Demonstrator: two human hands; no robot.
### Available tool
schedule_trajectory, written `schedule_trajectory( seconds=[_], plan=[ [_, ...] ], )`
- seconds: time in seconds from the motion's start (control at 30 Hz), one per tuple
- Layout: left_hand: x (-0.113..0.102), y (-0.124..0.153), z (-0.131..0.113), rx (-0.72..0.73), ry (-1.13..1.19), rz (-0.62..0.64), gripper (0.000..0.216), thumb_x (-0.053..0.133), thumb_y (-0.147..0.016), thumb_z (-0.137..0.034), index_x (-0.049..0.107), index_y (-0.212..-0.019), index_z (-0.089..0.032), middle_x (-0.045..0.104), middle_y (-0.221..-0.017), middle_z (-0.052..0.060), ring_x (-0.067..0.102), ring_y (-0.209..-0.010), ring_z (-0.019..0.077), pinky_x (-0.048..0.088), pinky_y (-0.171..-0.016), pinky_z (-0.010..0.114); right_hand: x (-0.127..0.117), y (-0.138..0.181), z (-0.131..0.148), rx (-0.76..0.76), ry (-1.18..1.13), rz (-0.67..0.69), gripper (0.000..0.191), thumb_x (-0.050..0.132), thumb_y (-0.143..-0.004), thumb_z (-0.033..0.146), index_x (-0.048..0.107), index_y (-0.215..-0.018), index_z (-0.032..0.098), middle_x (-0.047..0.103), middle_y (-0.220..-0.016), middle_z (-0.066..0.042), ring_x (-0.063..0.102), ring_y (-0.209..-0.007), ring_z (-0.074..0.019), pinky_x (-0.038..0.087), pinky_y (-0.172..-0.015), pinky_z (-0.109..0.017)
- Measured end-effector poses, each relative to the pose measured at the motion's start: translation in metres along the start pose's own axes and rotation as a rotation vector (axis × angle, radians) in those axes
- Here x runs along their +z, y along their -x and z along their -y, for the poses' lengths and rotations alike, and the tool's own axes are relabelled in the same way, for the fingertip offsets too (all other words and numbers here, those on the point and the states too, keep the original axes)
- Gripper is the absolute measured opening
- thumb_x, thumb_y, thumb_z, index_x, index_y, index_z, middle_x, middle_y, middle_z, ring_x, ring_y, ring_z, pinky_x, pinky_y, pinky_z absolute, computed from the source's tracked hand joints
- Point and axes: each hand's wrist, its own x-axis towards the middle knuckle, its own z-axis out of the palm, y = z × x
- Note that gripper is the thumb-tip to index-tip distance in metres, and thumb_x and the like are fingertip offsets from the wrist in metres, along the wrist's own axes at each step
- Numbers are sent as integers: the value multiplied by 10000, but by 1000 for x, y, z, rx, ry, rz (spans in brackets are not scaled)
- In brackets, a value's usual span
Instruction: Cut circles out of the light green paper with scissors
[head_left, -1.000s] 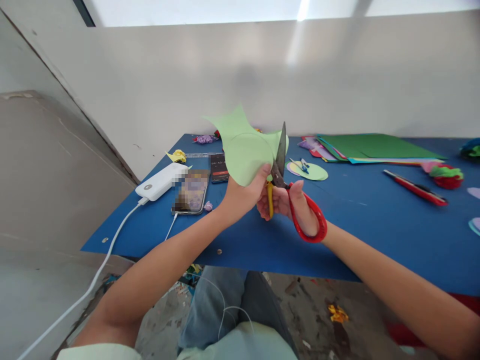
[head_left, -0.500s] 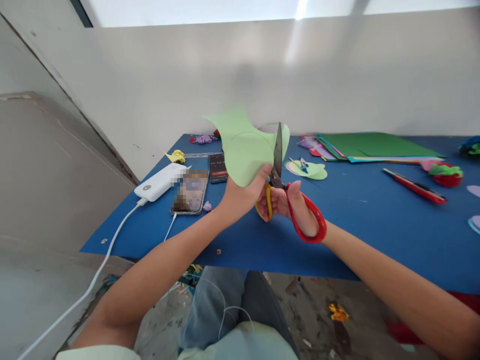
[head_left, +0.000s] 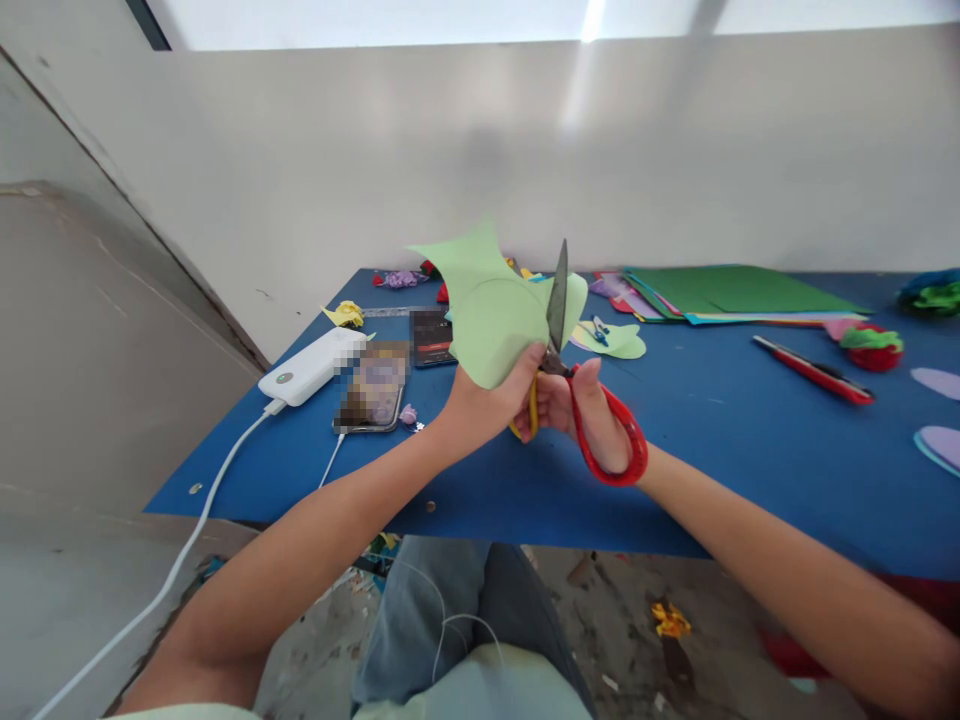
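Note:
My left hand (head_left: 487,395) pinches the lower edge of a light green paper sheet (head_left: 491,310), held up above the blue table (head_left: 750,440). My right hand (head_left: 585,415) grips scissors (head_left: 581,390) with a red and a yellow handle loop. The dark blades point upward and sit in the right side of the green paper. A curved cut line shows on the sheet. Both hands touch each other just above the table's near half.
A white power bank (head_left: 307,365) with its cable, a phone (head_left: 371,390) and a second dark phone (head_left: 431,335) lie at the left. A green paper circle (head_left: 611,340), a stack of coloured sheets (head_left: 720,292), a red cutter knife (head_left: 814,368) and paper flowers (head_left: 870,348) lie to the right.
The scissor blades have swung slightly, closing then tilting a little right in the green paper. The paper has turned a bit in my left hand. The view has shifted slightly.

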Motion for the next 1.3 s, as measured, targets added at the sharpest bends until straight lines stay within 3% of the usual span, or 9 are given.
schedule_trajectory(
  seconds=[0.13, 0.27, 0.53, 0.83, 1.0, 1.17, 1.23, 1.3],
  plan=[
    [-2, -1, 1, 14, -43, 84, 547, 494, -924, -432, 431, -434, -196, 471, -383, 13, 521, -383, 119, 448, -416, 241, 1, 0, 1, -14, -2, -23, 877, 201, -596, 965, 552, -779, 182, 607, -816, -101, 555, -635, -179, 500, -621, -340],
    [-4, -2, 0, 19, -18, 104, 538, 496, -927, -391, 421, -428, -204, 459, -374, 6, 511, -377, 116, 450, -418, 239, 1, 1, 1, -40, 23, -14, 855, 162, -653, 936, 562, -777, 190, 596, -776, -87, 534, -622, -177, 487, -613, -336],
    [-5, -3, -8, 78, -16, 103, 452, 537, -908, -325, 434, -485, -205, 413, -372, -36, 452, -361, 86, 456, -440, 231, 0, 1, 0, -68, 24, -2, 792, 172, -684, 917, 518, -704, 205, 367, -635, -1, 390, -554, -148, 455, -567, -324],
    [-11, -5, -6, 137, -48, 102, 449, 614, -858, -406, 446, -493, -204, 424, -389, -35, 413, -388, 86, 415, -471, 249, 0, -1, -2, -89, 23, -3, 790, 175, -670, 928, 476, -728, 200, 317, -638, 21, 339, -525, -128, 395, -517, -303],
    [-14, -7, -6, 90, -52, 149, 503, 527, -917, -352, 394, -456, -199, 369, -379, -33, 356, -353, 70, 333, -430, 259, -1, -2, -3, -32, -2, -49, 822, 268, -597, 962, 487, -790, 193, 296, -612, 45, 309, -488, -109, 369, -490, -298],
    [-15, -8, -2, 49, 123, 182, 420, 546, -882, -307, 386, -508, -201, 346, -412, -53, 314, -363, 64, 261, -405, 256, 1, 1, 3, 62, -17, -65, 855, 302, -561, 974, 488, -817, 179, 291, -592, 61, 297, -472, -93, 334, -475, -281],
    [-14, -9, 3, 41, 178, 126, 378, 579, -837, -291, 375, -531, -205, 332, -433, -67, 303, -374, 60, 255, -408, 249, 2, 3, 5, 85, -5, -80, 843, 312, -582, 962, 488, -830, 175, 292, -602, 59, 312, -486, -98, 335, -488, -283],
    [-12, -9, 9, 70, 124, -62, 380, 589, -817, -290, 367, -521, -204, 335, -436, -67, 315, -391, 60, 271, -427, 246, 2, 6, 7, 117, 0, -94, 811, 316, -624, 938, 483, -845, 176, 288, -606, 59, 308, -486, -98, 329, -489, -284]
  ],
)
